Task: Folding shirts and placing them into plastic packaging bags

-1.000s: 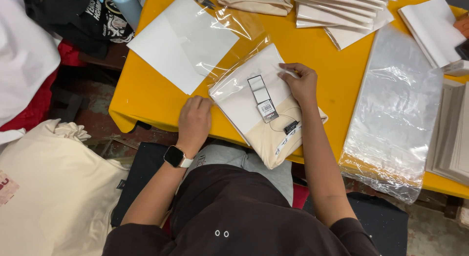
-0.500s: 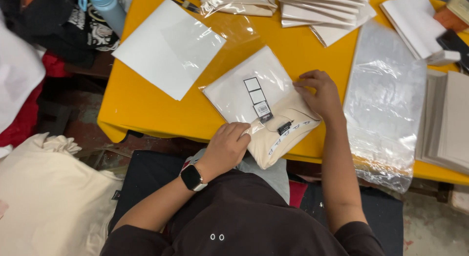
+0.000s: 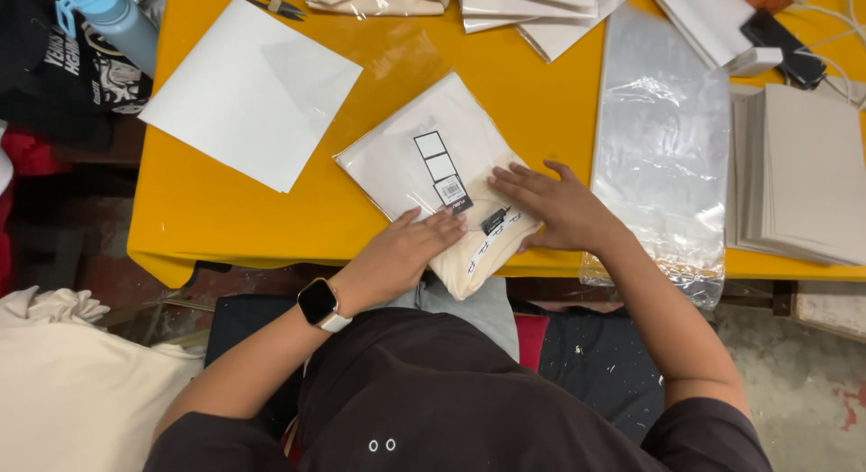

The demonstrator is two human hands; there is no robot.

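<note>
A folded cream garment in a clear plastic bag (image 3: 424, 170) lies slanted on the yellow table (image 3: 225, 219), its near end hanging past the table's front edge. Small tags and a label strip show on top of it. My left hand (image 3: 406, 251), with a smartwatch on the wrist, lies flat on the bag's near edge. My right hand (image 3: 555, 206) presses flat with spread fingers on the bag's right side. Neither hand grips anything.
A white sheet (image 3: 248, 93) lies to the left, a pile of clear bags (image 3: 663, 138) to the right, grey card stacks (image 3: 798, 174) at far right. More packed garments, small scissors (image 3: 271, 3) and a phone (image 3: 780, 44) lie at the back. A blue bottle (image 3: 113, 21) stands at left.
The bagged garment has been turned and shifted. My left hand moved from the table's edge onto the bag. My right hand slid from the bag's far corner down to its right side.
</note>
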